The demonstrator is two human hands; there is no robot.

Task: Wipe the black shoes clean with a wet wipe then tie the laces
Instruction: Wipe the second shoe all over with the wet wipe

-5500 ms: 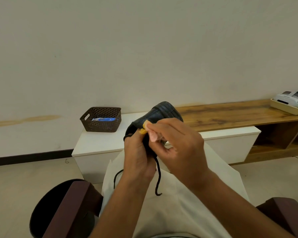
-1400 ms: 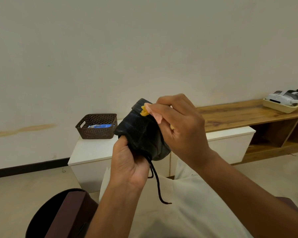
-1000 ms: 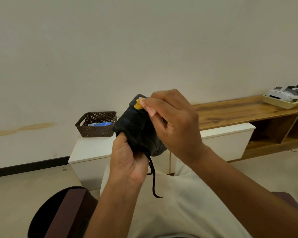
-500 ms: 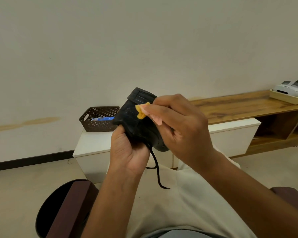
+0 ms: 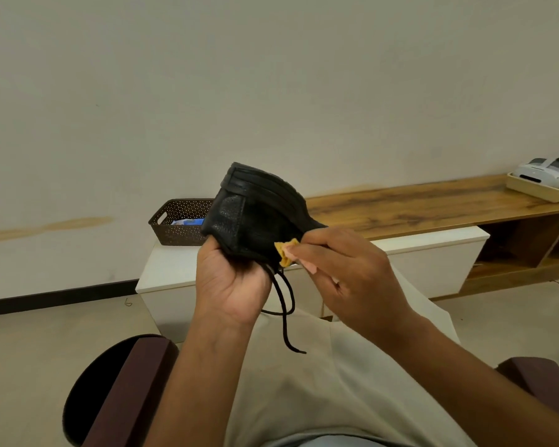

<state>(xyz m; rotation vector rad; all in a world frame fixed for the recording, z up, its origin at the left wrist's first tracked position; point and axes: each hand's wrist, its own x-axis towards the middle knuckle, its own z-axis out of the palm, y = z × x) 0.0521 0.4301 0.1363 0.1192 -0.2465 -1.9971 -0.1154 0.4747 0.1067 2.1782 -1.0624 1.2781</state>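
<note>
At frame centre, left hand grips shoe sole-up, presenting its side, while right hand pinches wipe against it; laces hang untied

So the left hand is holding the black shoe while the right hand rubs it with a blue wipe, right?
Not quite: the wipe is yellow-orange, not blue, as the head view shows. The left hand does hold the black shoe while the right hand rubs it.
</note>
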